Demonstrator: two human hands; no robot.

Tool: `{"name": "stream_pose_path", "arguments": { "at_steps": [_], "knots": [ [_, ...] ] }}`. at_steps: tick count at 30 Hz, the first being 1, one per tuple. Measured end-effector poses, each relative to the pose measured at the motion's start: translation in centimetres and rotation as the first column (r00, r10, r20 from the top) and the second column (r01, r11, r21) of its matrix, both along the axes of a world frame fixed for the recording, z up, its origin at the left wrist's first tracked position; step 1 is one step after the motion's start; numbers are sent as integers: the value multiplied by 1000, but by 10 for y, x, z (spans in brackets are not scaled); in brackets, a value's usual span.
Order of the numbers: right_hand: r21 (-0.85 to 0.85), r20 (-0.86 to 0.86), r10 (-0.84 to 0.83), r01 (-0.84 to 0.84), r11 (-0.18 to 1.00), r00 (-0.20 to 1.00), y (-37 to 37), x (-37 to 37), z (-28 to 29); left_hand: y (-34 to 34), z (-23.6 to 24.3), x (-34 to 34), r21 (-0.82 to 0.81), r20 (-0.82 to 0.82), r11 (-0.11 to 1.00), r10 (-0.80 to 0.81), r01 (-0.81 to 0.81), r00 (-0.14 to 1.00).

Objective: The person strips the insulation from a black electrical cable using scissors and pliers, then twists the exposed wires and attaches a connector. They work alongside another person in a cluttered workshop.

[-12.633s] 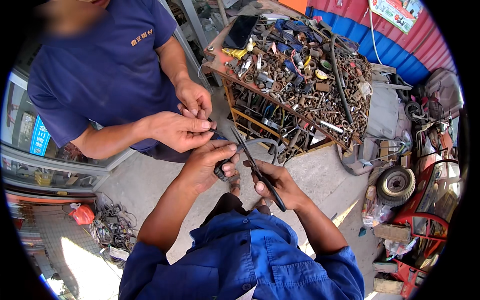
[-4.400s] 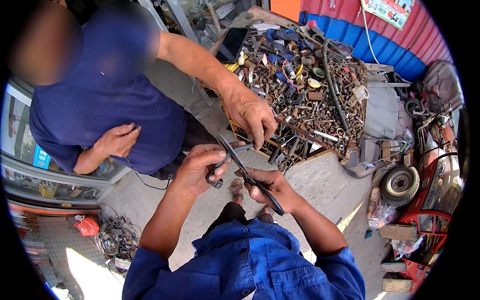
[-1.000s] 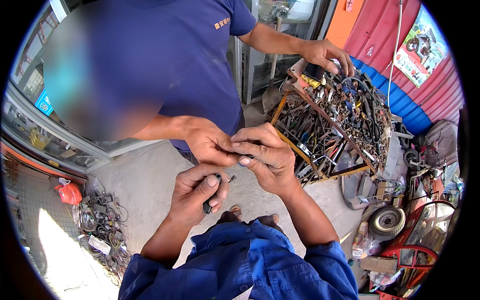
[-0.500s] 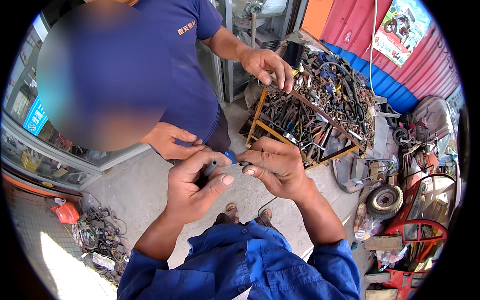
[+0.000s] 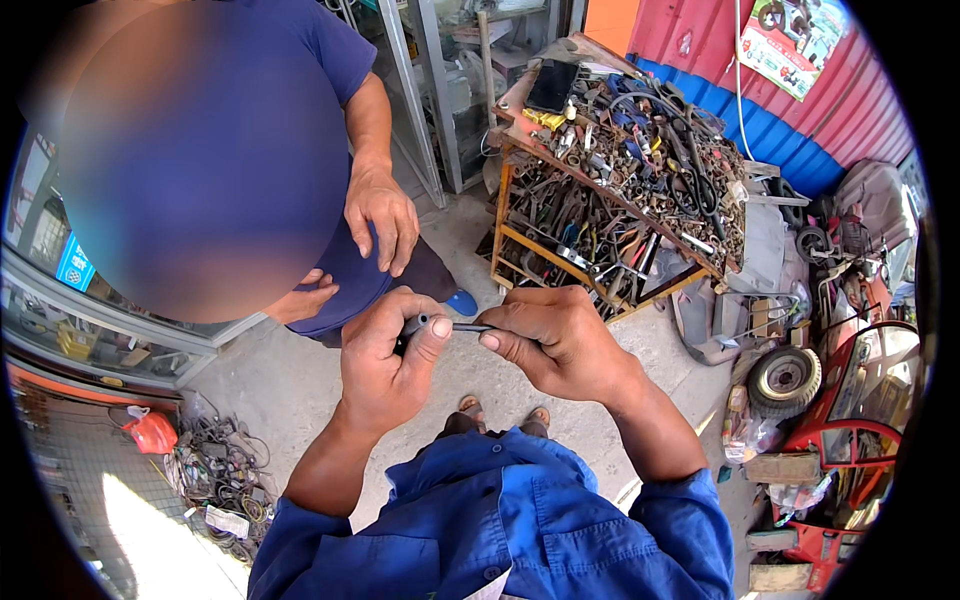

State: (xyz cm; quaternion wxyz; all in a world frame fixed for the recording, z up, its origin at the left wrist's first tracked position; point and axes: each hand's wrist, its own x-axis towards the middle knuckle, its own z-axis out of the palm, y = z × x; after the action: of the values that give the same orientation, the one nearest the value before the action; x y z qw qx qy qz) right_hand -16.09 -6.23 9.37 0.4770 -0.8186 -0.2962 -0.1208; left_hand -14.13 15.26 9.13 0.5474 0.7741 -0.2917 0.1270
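Observation:
My left hand (image 5: 385, 365) is closed around a small grey tube, whose open round end (image 5: 423, 321) shows between thumb and forefinger. A thin dark rod or cable (image 5: 466, 327) stretches from beside that tube to my right hand (image 5: 565, 345). Thumb and fingers of the right hand pinch its other end; I cannot make out its exact kind. Both hands are held up in front of my chest, a short gap apart. The rest of the tube is hidden in my left palm.
At left stands another person in dark blue, one hand (image 5: 383, 220) hanging loose. Beyond my right hand is a workbench (image 5: 610, 200) heaped with tools and metal parts. A wheel (image 5: 784, 380) and red vehicle door (image 5: 850, 400) lie right; tangled cables (image 5: 215, 480) lie left.
My hands have moved slightly, and more of the thin dark piece shows between them. The other person's arm has swung away from the workbench to their side, and their body has shifted left.

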Motion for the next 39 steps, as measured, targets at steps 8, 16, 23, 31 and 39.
{"name": "stream_pose_path", "arguments": {
  "at_steps": [8, 16, 23, 31, 39],
  "knots": [
    [-82, 183, -87, 103, 991, 979, -24, -11, -15, -26, 1, -11, 127, -288, 992, 24, 13, 957],
    [-100, 138, -69, 84, 991, 988, -48, -29, -10, -35, -15, -14, -99, -522, 988, -154, 120, 839],
    [69, 24, -53, 52, 996, 998, -63, -33, -3, -41, -2, -29, 60, -376, 974, -181, 219, 909],
    [106, -12, -5, 6, 994, 1000, -72, -36, 2, -47, 5, -29, 180, -274, 940, -237, 291, 932],
    [71, -38, -5, 8, 997, 999, -75, -36, 5, -50, 7, -26, 232, -219, 932, -231, 280, 948]
  ]
}}
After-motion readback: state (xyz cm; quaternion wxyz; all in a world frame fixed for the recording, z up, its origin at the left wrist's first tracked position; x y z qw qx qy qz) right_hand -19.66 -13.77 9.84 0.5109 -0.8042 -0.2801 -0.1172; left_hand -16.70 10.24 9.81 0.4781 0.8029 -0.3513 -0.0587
